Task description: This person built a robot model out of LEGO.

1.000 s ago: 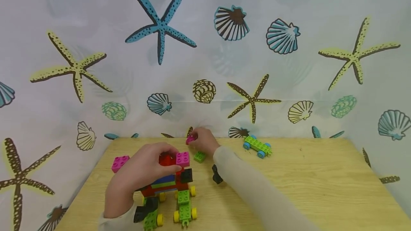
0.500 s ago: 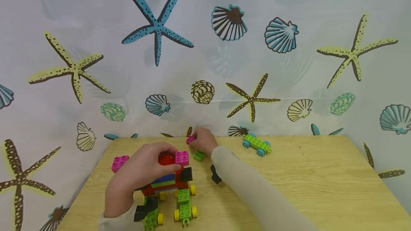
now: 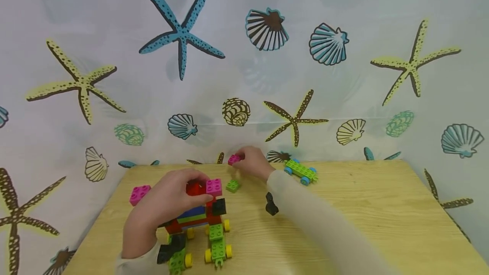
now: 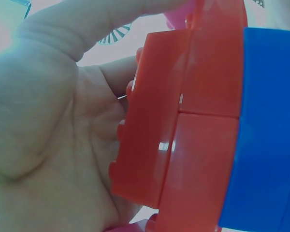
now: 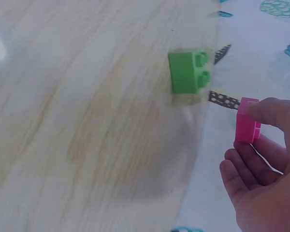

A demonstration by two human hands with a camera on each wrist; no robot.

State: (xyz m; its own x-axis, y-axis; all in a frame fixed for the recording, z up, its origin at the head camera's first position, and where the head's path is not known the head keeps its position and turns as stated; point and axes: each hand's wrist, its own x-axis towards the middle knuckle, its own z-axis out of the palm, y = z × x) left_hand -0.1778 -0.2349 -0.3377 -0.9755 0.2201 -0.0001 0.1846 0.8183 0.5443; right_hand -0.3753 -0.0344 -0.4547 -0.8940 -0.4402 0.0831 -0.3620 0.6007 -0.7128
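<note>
My right hand pinches a pink toy brick between thumb and fingers at the table's far edge. A small green brick lies on the wood in front of that hand. My left hand curls over the top of a toy brick vehicle, with thumb and fingers on either side of it. Stacked red bricks above a blue brick show in the left wrist view. Pink bricks stand at both ends of the vehicle, one beside the left thumb. The palm hides part of the build.
At the back right a long green wheeled base with blue wheels rests on the wooden table. Green pieces with yellow wheels sit at the front of the vehicle. A patterned curtain hangs right behind the table's far edge.
My right hand has moved up and to the right with the pink brick, away from the small green brick. The left hand keeps its place on the vehicle. The head view has shifted slightly.
</note>
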